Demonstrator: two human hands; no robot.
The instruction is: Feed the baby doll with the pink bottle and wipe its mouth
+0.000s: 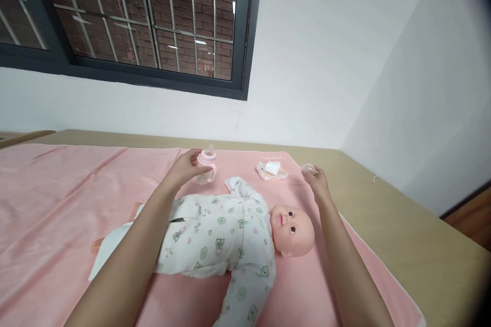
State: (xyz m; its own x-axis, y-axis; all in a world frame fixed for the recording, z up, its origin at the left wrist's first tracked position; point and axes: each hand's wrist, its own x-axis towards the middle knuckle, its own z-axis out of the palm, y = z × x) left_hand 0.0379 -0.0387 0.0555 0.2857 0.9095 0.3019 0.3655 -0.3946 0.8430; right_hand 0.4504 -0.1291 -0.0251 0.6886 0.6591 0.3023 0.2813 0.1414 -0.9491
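Observation:
A baby doll (230,235) in a white printed onesie lies on its back on a pink sheet (57,199), head to the right. Beyond its body, my left hand (186,167) wraps around a pink baby bottle (206,166) that stands upright on the sheet. My right hand (316,180) reaches past the doll's head and pinches a small clear cap (308,168) near the sheet's far right corner.
A crumpled clear packet with white paper (271,170) lies between the bottle and the cap. The sheet covers a tan mattress (402,225) that meets white walls at the back and right. A barred window (153,20) is above.

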